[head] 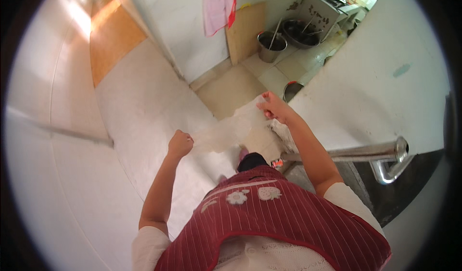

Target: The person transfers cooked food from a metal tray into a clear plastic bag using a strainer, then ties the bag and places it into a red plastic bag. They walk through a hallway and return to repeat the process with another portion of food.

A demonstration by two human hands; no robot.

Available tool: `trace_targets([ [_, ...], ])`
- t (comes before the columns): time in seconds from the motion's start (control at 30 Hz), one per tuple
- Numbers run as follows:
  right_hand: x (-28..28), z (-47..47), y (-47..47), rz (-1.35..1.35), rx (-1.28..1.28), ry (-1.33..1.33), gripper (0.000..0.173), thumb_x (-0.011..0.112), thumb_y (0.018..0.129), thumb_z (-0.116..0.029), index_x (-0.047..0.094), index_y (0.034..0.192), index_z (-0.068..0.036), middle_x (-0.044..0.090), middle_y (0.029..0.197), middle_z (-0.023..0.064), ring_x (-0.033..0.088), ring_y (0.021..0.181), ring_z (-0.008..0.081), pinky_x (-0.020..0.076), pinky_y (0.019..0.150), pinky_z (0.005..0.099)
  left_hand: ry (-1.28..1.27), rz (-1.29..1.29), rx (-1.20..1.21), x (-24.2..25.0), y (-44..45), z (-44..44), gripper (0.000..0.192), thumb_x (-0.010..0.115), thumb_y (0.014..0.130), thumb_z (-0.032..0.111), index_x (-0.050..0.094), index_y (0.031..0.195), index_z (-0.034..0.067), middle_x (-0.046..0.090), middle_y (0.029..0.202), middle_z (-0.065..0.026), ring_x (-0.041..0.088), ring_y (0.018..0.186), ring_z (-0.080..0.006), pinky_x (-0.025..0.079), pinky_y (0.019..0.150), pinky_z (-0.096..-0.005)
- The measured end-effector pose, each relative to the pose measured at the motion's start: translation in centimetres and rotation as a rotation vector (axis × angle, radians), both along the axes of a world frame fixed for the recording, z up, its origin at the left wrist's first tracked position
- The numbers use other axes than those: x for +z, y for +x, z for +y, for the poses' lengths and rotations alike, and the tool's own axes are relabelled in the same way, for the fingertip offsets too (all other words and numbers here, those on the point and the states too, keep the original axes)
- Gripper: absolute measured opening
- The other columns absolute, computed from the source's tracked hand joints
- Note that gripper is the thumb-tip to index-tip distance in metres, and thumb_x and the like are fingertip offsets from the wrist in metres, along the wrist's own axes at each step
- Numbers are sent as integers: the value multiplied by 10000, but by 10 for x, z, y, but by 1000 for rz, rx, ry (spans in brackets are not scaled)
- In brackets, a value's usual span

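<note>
A thin, translucent sheet, apparently a plastic bag (231, 132), is stretched between my two hands at waist height. My left hand (180, 144) is closed on its left end. Higher up and farther from my body, my right hand (273, 106) pinches the opposite end between thumb and fingers. The sheet hangs slack in the middle, and the floor shows dimly through it. Below it are my feet, partly hidden by the red striped apron (274, 213) that I wear.
A metal handrail (346, 154) juts out by my right forearm, beside a white wall (389, 101). Ahead stand a metal bucket (269, 55) with a stick in it, a wide dark basin (301, 43) and a wooden board (247, 32). A pink towel (218, 7) hangs above.
</note>
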State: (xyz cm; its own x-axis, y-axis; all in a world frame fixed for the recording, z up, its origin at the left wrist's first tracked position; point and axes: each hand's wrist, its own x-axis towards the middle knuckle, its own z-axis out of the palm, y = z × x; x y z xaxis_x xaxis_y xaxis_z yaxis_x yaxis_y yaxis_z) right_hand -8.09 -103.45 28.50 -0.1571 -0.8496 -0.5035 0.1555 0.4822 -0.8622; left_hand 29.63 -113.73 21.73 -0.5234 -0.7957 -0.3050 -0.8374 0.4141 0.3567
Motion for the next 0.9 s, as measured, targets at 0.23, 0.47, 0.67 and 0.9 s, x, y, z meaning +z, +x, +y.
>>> trace_targets([
  [0.23,-52,-169,-133,207,494,-15,166,569,851,-163,599,1007,-114,542,735,51,463,521,122,365,453,269,-274,-244,62,2,-149,-192,737,660,680,167,364,1354,209,521,1117,-237,603,918,-344,504,752,-419],
  [0.47,-95,-329,-219,1199,218,288,633,630,774,-471,516,1193,-11,624,1049,145,603,959,302,476,814,413,-97,-169,-86,31,-309,-330,840,586,660,75,227,1412,185,649,866,-181,631,819,-354,495,701,-451],
  [0.67,-103,-363,-384,1284,-50,563,627,671,742,-508,570,1110,-11,629,1063,132,608,992,321,502,804,411,-159,-80,-442,-39,-522,-452,822,521,711,40,176,1440,198,636,829,-199,627,746,-375,478,631,-475],
  [0.9,-52,-342,-574,1201,-301,947,511,647,792,-410,531,1156,-71,651,1005,106,649,904,275,527,733,390,-192,102,-781,-9,-809,-473,662,521,753,80,316,1379,147,637,899,-203,626,809,-381,484,680,-482],
])
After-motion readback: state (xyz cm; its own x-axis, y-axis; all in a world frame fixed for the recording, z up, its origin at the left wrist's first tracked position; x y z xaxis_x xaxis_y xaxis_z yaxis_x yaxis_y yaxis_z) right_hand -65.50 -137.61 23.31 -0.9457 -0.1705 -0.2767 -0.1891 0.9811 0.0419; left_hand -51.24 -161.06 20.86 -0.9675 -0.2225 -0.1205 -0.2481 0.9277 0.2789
